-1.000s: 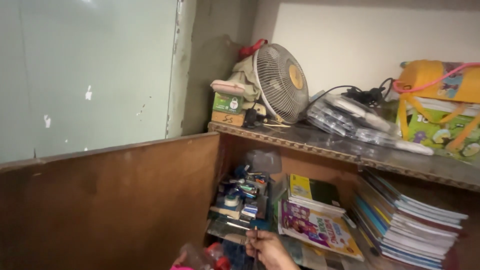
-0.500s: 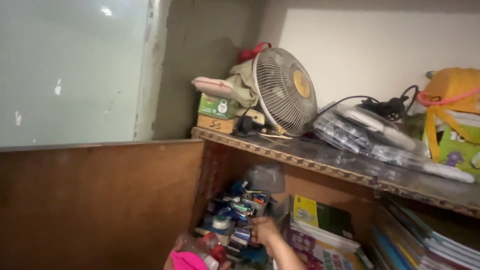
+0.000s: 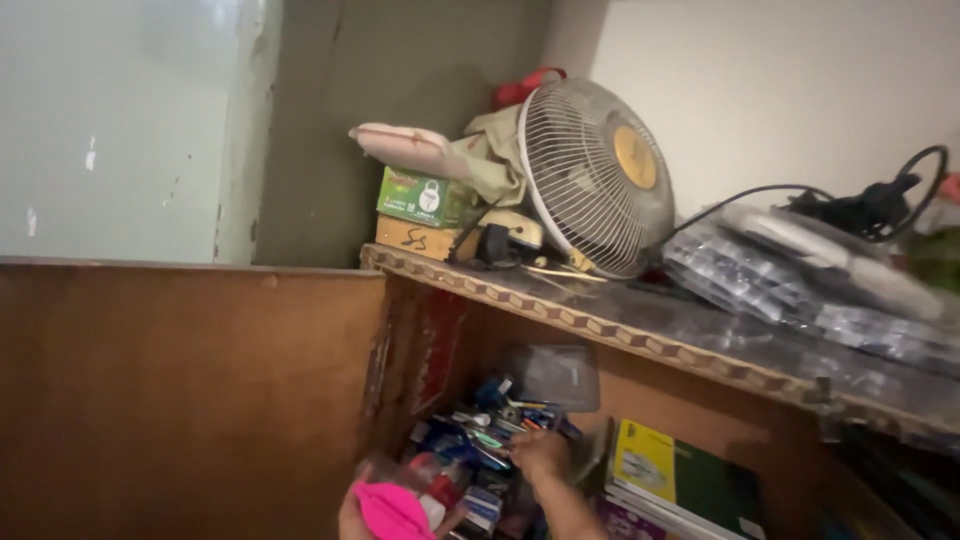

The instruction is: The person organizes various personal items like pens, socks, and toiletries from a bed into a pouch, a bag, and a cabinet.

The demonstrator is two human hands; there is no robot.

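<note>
My right hand (image 3: 541,453) reaches into the open cupboard and rests on a heap of pens and small stationery (image 3: 487,430) on the inner shelf; its fingers are curled, and I cannot make out whether they hold something. My left hand (image 3: 352,518) sits at the bottom edge, gripping a clear plastic bottle (image 3: 425,487) with a red part, partly hidden behind a bright pink object (image 3: 390,510). A clear plastic container (image 3: 556,376) stands behind the stationery.
The brown cupboard door (image 3: 190,390) stands open on the left. On the cupboard top (image 3: 640,335) sit a white table fan (image 3: 595,175), small boxes (image 3: 425,210), a cloth, black cables and a plastic-wrapped pack (image 3: 800,290). Books (image 3: 680,480) lie inside at right.
The view has swung left and closer to the cupboard. My right hand moved up and deeper into the stationery pile. The left hand with the bottle and pink object rose slightly.
</note>
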